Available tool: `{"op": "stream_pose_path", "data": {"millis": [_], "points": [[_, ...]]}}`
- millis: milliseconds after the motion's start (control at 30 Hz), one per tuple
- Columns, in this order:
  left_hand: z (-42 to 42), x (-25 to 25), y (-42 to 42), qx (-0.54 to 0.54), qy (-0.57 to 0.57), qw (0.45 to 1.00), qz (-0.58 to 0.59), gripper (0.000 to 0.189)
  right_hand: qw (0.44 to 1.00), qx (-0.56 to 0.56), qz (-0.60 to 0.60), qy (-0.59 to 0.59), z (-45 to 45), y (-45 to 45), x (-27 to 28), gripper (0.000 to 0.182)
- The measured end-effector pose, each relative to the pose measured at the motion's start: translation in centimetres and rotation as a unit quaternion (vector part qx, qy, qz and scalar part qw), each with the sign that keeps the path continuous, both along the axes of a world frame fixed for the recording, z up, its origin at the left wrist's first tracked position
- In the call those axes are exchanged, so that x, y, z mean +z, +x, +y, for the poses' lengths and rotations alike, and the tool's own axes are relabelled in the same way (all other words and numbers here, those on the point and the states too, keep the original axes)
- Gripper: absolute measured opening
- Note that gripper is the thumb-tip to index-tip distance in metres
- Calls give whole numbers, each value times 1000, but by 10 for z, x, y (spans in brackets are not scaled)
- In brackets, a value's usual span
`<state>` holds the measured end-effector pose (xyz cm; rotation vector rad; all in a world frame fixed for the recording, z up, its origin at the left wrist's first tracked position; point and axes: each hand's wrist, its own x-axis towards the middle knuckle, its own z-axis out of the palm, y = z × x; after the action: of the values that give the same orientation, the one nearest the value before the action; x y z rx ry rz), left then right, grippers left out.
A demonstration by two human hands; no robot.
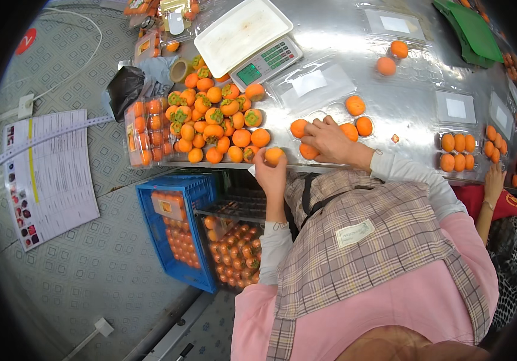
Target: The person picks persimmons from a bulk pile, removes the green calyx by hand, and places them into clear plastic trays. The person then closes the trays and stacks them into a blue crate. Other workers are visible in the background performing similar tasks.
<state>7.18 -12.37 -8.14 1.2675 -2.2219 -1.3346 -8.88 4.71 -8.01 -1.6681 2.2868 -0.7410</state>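
Note:
My left hand (271,175) holds an orange persimmon (275,155) at the metal table's front edge. A small white scrap (252,170) shows beside that hand. To its left lies a heap of persimmons (213,116), several with green calyxes. My right hand (333,141) reaches over a clear plastic tray holding several persimmons (355,105). Its fingers curl down against a persimmon (308,151) in the tray's near left part; whether they grip it is hidden. Behind the tray is its clear lid (312,85), with a white label.
A digital scale (265,63) with a white pan stands behind the heap. Filled clear packs (148,131) sit at the left edge. Below is a blue crate (175,178) of packed fruit. More trays (457,152) lie rightward, near another person's hand (494,182).

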Motion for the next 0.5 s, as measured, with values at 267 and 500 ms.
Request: {"op": "stream_pose_path", "data": {"millis": [267,500], "points": [[-10,-23,-16,-192,-279,941,-19,49,883,-192,-417,-100,47,-3,24,54],[1,6,-30,-201,-307,930,-35,45,316,-124,-909,-241,96,-14,17,60]]}}
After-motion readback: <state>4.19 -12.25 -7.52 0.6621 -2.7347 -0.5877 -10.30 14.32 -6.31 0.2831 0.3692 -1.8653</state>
